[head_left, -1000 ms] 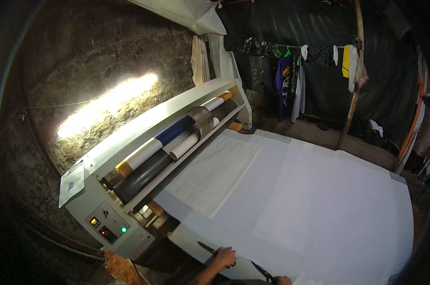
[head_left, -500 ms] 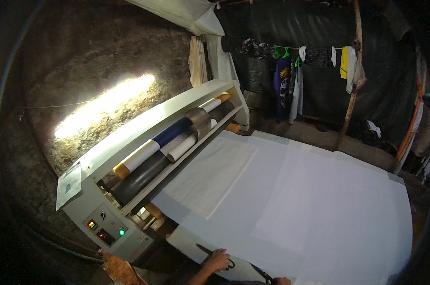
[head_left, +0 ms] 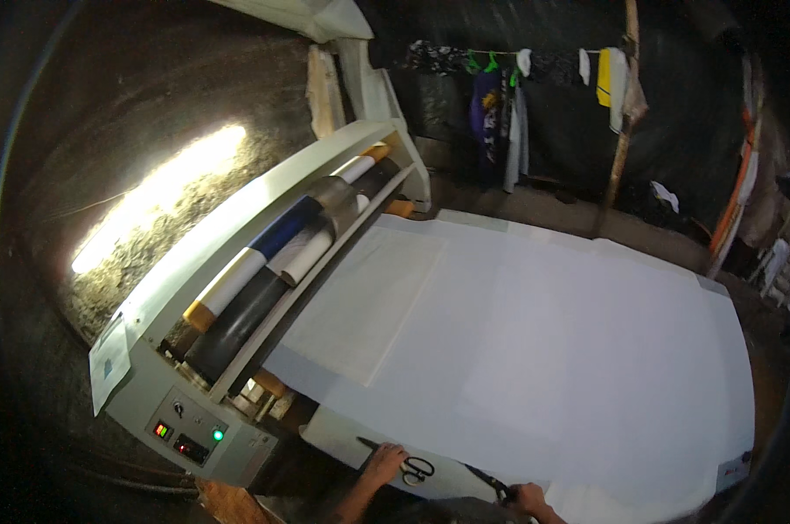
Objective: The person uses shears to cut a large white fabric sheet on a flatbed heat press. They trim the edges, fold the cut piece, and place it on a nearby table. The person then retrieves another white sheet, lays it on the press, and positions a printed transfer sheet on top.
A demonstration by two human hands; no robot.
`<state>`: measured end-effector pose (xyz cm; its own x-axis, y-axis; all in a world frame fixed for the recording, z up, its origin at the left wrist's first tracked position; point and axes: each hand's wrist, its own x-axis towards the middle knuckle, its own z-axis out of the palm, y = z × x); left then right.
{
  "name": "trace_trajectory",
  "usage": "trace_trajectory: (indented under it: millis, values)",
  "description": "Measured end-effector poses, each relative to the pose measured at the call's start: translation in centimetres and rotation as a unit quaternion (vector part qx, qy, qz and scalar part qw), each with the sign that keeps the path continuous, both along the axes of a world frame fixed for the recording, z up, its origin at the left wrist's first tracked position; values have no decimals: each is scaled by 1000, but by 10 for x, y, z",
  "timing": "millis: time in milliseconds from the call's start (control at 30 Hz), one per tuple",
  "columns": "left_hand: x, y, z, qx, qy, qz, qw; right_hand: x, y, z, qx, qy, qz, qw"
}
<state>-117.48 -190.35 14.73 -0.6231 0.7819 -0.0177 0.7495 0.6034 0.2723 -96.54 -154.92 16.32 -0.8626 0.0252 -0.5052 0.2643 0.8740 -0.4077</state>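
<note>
My left hand (head_left: 384, 464) is closed over the middle of a pair of scissors (head_left: 417, 472) at the table's near edge. Their dark looped handles show to the right of the hand, and a dark blade tip pokes out on its left. Farther right, my right hand (head_left: 531, 499) grips the handle of a second pair of black scissors (head_left: 487, 480); the blades point up and left along the edge of the white sheet. That broad white sheet (head_left: 535, 349) covers most of the table beyond both hands. A paler rectangular piece (head_left: 369, 306) lies on it by the machine.
A long roller press (head_left: 264, 201) stands at left, with a dark roller (head_left: 238, 323), a blue and white roll and a lit control panel (head_left: 185, 428). Behind it glows a tube light (head_left: 164, 196). Clothes (head_left: 491, 113) hang on a line near a wooden pole (head_left: 622, 148).
The view has tilted and shifted. My left hand has slid left along its scissors, baring more of the handle loops. More of my right hand and its scissors has come into view.
</note>
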Motion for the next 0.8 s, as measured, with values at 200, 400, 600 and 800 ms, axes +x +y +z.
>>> trace_trajectory:
  millis: [200,400,600,800]
  values:
    - [-2,0,8,-22,-9,-13,1000,1,-3,1,25,-3,1,1000]
    - [2,0,7,0,28,-10,1000,1,-4,-1,28,3,-13,1000]
    - [3,1,-4,-7,50,-12,999,-1,-5,1,29,-31,-18,999]
    - [8,3,-11,-17,51,-5,999,5,-8,21,-49,68,-57,995]
